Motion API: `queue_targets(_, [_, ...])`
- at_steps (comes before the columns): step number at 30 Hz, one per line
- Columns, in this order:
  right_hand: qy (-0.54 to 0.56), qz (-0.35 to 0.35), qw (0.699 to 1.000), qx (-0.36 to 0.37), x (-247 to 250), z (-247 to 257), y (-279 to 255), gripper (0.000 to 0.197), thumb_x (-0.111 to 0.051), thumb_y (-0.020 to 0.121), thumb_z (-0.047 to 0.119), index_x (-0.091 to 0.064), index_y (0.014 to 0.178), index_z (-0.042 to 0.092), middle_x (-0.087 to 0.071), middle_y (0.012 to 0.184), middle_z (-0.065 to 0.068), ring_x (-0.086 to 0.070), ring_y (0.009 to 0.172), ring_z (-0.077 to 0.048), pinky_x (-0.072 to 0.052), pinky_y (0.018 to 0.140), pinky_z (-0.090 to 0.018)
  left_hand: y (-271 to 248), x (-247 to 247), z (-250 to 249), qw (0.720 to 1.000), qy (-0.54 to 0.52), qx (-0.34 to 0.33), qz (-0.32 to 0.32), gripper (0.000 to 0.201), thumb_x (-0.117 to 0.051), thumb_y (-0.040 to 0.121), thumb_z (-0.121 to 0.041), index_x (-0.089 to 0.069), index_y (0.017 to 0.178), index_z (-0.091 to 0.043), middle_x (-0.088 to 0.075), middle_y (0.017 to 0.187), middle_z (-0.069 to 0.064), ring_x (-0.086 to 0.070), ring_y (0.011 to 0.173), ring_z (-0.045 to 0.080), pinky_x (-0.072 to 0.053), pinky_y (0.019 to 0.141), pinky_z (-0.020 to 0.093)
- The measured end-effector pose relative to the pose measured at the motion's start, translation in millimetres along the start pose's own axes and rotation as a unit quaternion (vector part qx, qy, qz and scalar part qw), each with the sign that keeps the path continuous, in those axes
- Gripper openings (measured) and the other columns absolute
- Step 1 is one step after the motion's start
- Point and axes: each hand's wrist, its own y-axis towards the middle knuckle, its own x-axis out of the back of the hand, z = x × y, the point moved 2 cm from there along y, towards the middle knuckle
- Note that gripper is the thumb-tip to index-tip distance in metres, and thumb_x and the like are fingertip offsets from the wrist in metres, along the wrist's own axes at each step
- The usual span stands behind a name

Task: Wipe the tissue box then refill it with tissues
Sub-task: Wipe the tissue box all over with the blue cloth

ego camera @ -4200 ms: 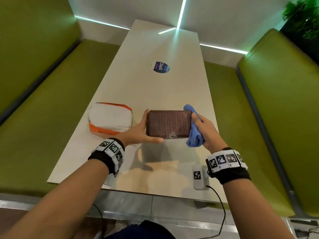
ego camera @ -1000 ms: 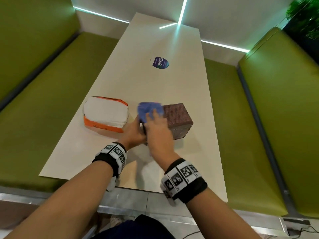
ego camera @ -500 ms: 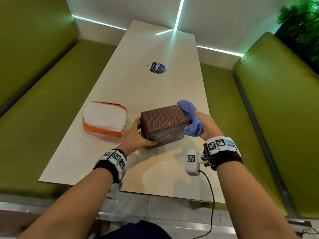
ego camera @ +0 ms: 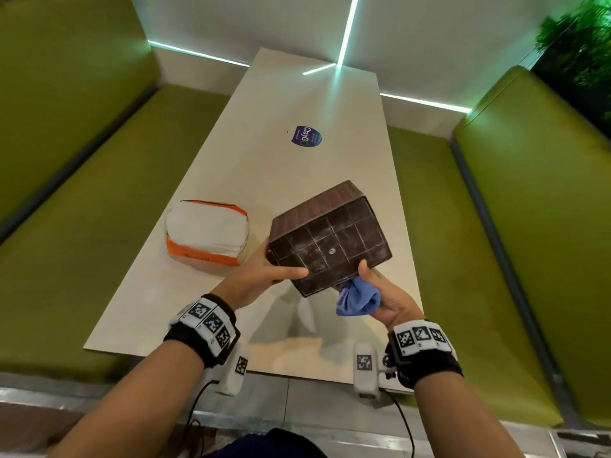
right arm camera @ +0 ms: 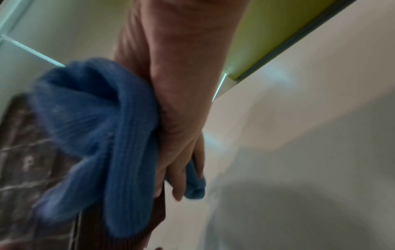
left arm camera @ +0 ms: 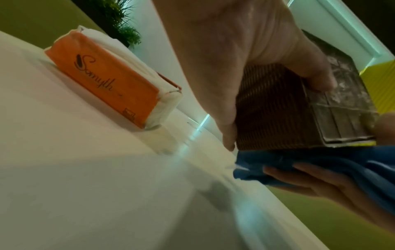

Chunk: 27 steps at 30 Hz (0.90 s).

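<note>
Head view first: the tissue box [ego camera: 329, 239] is a dark brown rectangular thing with ribbed, woven-looking sides, and the face turned toward the camera is a flat panel scored into a grid of squares, pretty scuffed and dusty-white, with a small round mark in the middle. It's lifted off the desk [ego camera: 271, 166] and tipped so that gridded face points up and back at the person. Its long axis runs from lower left to upper right in that view, the far end higher.

The left hand [ego camera: 264, 276] grips the near-left end, thumb laid across the gridded panel and the fingers wrapped round the ribbed side; the left wrist view shows that same clamp up close. The right hand [ego camera: 385, 297] is closed on a bunched blue cloth [ego camera: 358, 299], with the thumb tip on the edge of the gridded panel. From the left wrist view, its fingers [left arm camera: 303, 179] press the cloth flat against the box's lower side.

Just left of the box, an orange-and-white tissue pack [ego camera: 206, 236] lies flat on the desk, apart from both hands.
</note>
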Motion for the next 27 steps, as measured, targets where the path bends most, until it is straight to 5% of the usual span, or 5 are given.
queue_targets(3, [-0.066, 0.005, 0.997, 0.030, -4.7, 14.4, -4.4, 0.071, -0.095, 0.033, 0.047, -0.075, 0.090, 0.010, -0.076, 0.078, -0.001, -0.072, 0.069, -0.013, -0.056, 0.068, -0.022, -3.8, 2.6, -5.4, 0.999, 0.007, -0.006, 0.038, 0.098, -0.085, 0.067, -0.005, -0.031, 0.147, -0.018, -0.057, 0.138, 0.009, -0.052, 0.130, 0.026, -0.047, 0.103, 0.039])
queue_targets(7, [-0.167, -0.011, 0.985, 0.052, 7.0, 30.4, -2.7, 0.064, -0.084, 0.069, 0.017, -0.056, 0.123, 0.001, -0.077, 0.094, 0.002, -0.073, 0.088, -0.014, -0.054, 0.084, -0.030, -0.2, 21.1, -26.9, 0.999, -0.003, 0.031, 0.013, 0.155, -0.098, 0.036, -0.032, 0.006, 0.150, -0.042, -0.012, 0.162, -0.006, -0.015, 0.148, 0.018, -0.019, 0.120, 0.043])
queue_targets(12, [-0.218, -0.023, 0.974, 0.062, -0.6, 44.8, 3.1, 0.107, -0.095, 0.044, 0.035, -0.047, 0.134, 0.004, -0.067, 0.117, -0.010, -0.068, 0.102, -0.020, -0.057, 0.079, -0.025, 18.8, 5.8, -51.4, 0.987, 0.152, 0.007, 0.043, 0.108, -0.086, 0.067, -0.012, -0.021, 0.150, -0.033, -0.037, 0.152, -0.009, -0.040, 0.136, 0.008, -0.037, 0.111, 0.032])
queue_targets(17, [-0.263, -0.137, 0.944, 0.142, 1.8, 93.6, -6.0, 0.095, -0.073, 0.070, 0.050, -0.031, 0.149, 0.018, -0.053, 0.141, -0.007, -0.057, 0.123, -0.021, -0.050, 0.102, -0.035, 29.2, 10.6, -38.5, 0.990, 0.131, -0.008, -0.060, 0.089, -0.088, 0.064, -0.011, -0.042, 0.140, -0.023, -0.057, 0.132, -0.006, -0.059, 0.116, 0.011, -0.049, 0.101, 0.034])
queue_targets(27, [-0.688, -0.171, 0.675, 0.203, -131.6, 71.3, 45.8, 0.034, -0.037, 0.102, 0.018, -0.054, 0.131, 0.012, -0.036, 0.152, -0.007, -0.028, 0.142, -0.030, -0.022, 0.116, -0.042, 32.4, 5.4, -14.2, 0.977, 0.184, -0.036, -0.099, 0.087, -0.091, 0.056, -0.031, -0.047, 0.131, -0.033, -0.063, 0.127, -0.006, -0.061, 0.113, 0.013, -0.053, 0.094, 0.031])
